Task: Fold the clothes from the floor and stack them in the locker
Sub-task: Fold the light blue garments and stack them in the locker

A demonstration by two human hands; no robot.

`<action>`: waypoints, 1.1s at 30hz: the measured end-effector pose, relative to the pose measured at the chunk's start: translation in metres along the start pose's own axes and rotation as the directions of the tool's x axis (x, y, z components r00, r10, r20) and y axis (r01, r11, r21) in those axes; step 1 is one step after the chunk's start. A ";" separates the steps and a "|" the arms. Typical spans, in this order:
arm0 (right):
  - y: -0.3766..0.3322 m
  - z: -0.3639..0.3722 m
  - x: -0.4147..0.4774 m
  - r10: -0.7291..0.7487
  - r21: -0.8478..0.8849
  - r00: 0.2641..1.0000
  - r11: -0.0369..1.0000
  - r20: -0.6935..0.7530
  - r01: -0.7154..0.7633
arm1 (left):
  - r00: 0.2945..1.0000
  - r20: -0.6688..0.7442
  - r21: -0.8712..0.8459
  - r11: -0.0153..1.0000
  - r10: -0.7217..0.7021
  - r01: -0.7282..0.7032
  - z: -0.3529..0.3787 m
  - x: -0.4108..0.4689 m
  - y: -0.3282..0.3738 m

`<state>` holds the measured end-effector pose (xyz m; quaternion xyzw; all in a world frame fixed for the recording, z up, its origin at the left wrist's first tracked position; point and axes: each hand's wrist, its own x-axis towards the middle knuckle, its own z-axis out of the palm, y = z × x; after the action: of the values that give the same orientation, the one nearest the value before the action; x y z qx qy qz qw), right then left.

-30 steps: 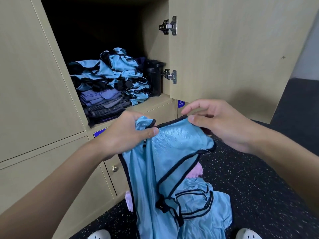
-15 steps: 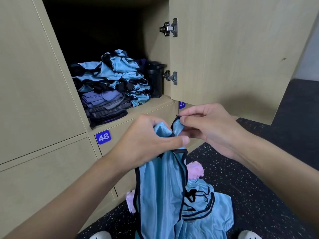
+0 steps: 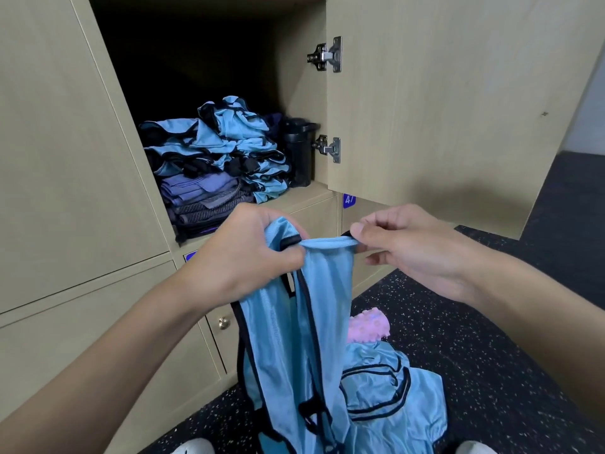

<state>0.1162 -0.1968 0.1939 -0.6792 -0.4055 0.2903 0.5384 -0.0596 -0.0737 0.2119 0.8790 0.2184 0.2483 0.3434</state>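
Left hand (image 3: 248, 257) grips and right hand (image 3: 406, 247) pinches the blue bib (image 3: 294, 339) dangling before the locker (image 3: 209, 93), and that slick fabric could slip free mid-fold if either grip loosens.

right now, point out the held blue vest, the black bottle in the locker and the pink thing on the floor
blue vest (image 3: 278, 355): head view, hanging panel
black bottle (image 3: 296, 158): head view, its body
pink thing (image 3: 368, 326): head view, bumpy top
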 end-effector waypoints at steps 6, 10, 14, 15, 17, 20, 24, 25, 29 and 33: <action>0.001 -0.002 -0.002 -0.074 -0.016 0.997 0.997 0.021 0.075 | 1.000 0.010 -0.006 1.000 0.010 -0.010 -0.009 0.000 0.000; 0.000 -0.004 -0.004 -0.108 0.034 0.990 0.994 0.088 0.105 | 1.000 -0.006 -0.025 1.000 -0.001 0.001 -0.012 -0.001 0.001; -0.002 -0.004 -0.005 -0.115 -0.061 0.990 0.991 0.086 0.120 | 1.000 0.000 -0.058 0.998 -0.012 0.012 -0.015 -0.002 0.001; -0.001 -0.004 -0.006 -0.131 -0.108 0.989 0.985 0.072 0.138 | 1.000 0.005 -0.065 0.998 -0.010 0.010 -0.016 -0.002 0.001; -0.001 -0.003 -0.007 -0.197 -0.210 0.980 0.957 0.031 0.199 | 1.000 0.005 -0.074 0.997 -0.011 0.011 -0.017 -0.002 0.001; 0.001 -0.001 -0.007 -0.318 -0.351 0.948 0.887 0.005 0.299 | 1.000 -0.013 -0.117 0.993 -0.026 0.024 -0.017 0.000 0.000; 0.002 0.000 -0.008 -0.350 -0.247 0.937 0.908 -0.003 0.338 | 0.999 -0.013 -0.162 0.986 -0.047 0.044 -0.018 0.001 0.000; 0.001 0.000 -0.008 -0.334 -0.182 0.943 0.926 0.011 0.330 | 0.999 -0.014 -0.170 0.984 -0.050 0.047 -0.018 0.001 0.000; 0.000 -0.002 -0.009 -0.302 -0.105 0.950 0.945 0.083 0.310 | 0.998 -0.003 -0.191 0.980 -0.057 0.056 -0.019 0.001 -0.001; -0.001 0.001 -0.009 -0.312 -0.205 0.950 0.929 0.016 0.309 | 0.998 0.003 -0.211 0.975 -0.066 0.065 -0.018 0.001 -0.001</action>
<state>0.1101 -0.2042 0.1938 -0.6607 -0.5311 0.1525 0.5080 -0.0694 -0.0637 0.2230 0.8294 0.2205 0.2603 0.4424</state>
